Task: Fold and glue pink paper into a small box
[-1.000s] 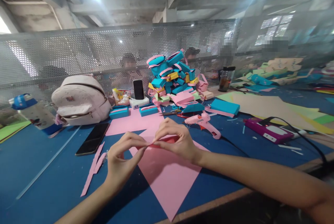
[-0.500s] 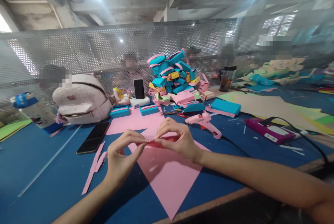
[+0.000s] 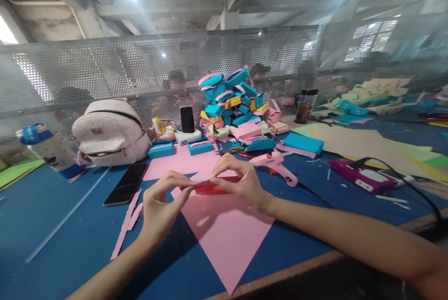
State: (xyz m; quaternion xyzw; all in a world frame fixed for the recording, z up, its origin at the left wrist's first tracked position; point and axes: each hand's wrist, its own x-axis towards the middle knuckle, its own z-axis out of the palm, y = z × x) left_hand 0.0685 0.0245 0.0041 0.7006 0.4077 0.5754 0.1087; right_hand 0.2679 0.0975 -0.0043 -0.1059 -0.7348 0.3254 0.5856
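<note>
Between both hands is a folded piece of pink paper (image 3: pixel 217 187), its shaded side looking reddish. My left hand (image 3: pixel 163 202) pinches its left end between thumb and fingers. Toward the middle of its upper edge, my right hand (image 3: pixel 241 181) pinches it the same way, partly covering it. Beneath the hands a large pink paper sheet (image 3: pixel 227 239) lies with one corner pointing at the table's near edge. A pink glue gun (image 3: pixel 275 164) rests on its side just beyond my right hand. Torn pink paper strips (image 3: pixel 126 225) lie left of my left hand.
Behind the hands rises a pile of blue, pink and yellow paper boxes (image 3: pixel 234 104). A dark phone (image 3: pixel 126 184), a white backpack (image 3: pixel 112 132) and a bottle (image 3: pixel 52 150) stand or lie at left. At right are a purple device (image 3: pixel 362 176) with a black cable and paper sheets (image 3: pixel 357 143).
Both hands have risen slightly, and the left has shifted a little left. The folded paper between them is tilted, showing more of its reddish face. The grip stays closed.
</note>
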